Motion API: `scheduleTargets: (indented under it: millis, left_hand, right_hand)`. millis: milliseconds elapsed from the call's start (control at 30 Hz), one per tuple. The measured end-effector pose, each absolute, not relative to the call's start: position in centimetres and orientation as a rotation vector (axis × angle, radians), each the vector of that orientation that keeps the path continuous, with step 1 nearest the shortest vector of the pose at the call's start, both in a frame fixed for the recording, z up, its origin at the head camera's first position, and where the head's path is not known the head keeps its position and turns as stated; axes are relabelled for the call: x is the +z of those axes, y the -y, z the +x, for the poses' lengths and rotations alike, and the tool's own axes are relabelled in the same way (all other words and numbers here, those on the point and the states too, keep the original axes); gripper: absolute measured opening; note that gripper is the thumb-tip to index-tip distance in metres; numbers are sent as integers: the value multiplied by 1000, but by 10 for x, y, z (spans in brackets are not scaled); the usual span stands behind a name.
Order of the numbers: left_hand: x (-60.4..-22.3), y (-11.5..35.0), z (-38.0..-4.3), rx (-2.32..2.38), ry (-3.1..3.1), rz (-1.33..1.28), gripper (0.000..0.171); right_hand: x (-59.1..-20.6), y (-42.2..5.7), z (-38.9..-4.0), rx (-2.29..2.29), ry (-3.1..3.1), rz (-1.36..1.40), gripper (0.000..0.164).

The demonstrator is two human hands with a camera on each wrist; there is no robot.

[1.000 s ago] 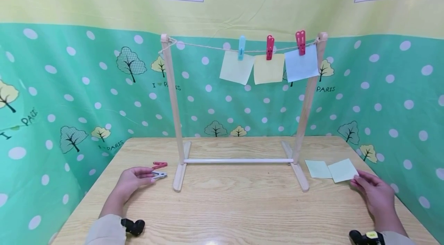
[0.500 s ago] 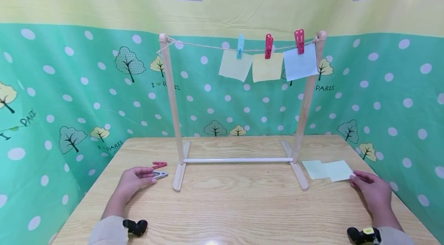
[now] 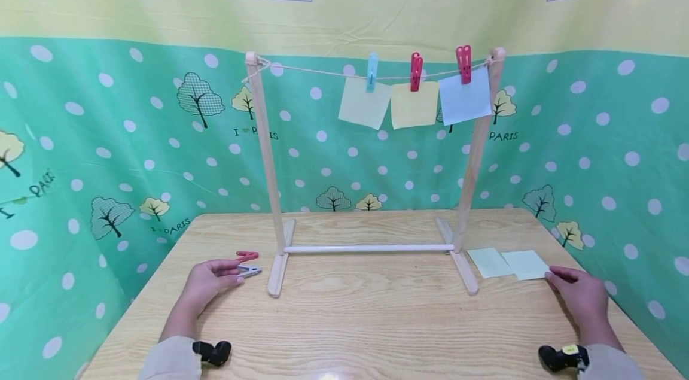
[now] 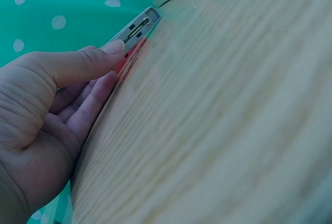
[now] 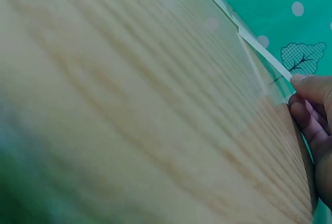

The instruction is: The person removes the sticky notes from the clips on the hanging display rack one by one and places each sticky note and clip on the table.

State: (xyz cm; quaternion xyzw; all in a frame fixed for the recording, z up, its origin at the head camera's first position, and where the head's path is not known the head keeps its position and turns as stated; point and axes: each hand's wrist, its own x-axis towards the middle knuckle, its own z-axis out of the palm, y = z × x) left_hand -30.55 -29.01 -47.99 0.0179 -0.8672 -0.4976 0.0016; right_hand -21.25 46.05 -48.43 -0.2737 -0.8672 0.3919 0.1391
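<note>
On the table's left side, my left hand (image 3: 210, 284) pinches a grey clothespin (image 3: 249, 271) between thumb and fingers. The left wrist view shows this clothespin (image 4: 139, 26) beyond the thumb tip, with a red clothespin (image 3: 247, 256) just behind it. Over on the right, my right hand (image 3: 580, 299) pinches the near right corner of a pale green paper note (image 3: 526, 264). A second pale green note (image 3: 490, 263) lies directly to its left. In the right wrist view the held note (image 5: 267, 55) appears nearly edge-on, under the thumb.
A wooden frame (image 3: 266, 158) stands between my hands, with a string (image 3: 312, 70) across its top. From it hang a pale green note (image 3: 364, 106), a yellow note (image 3: 414, 106) and a blue note (image 3: 465, 100), clipped by blue and red clothespins. A patterned curtain (image 3: 344, 182) surrounds the table (image 3: 371, 320).
The right hand's note has gone from raised and tilted to lower and flatter, next to the other note. My left hand stays nearly in place with the grey clothespin.
</note>
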Motion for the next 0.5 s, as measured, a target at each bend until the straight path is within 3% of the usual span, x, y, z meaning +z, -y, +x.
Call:
scheduleTargets:
  millis: [500]
  left_hand:
    - [-481,287,-307,-1561,2716,76,48]
  right_hand:
    - [-487,-459,-216,1044,2538,-786,42]
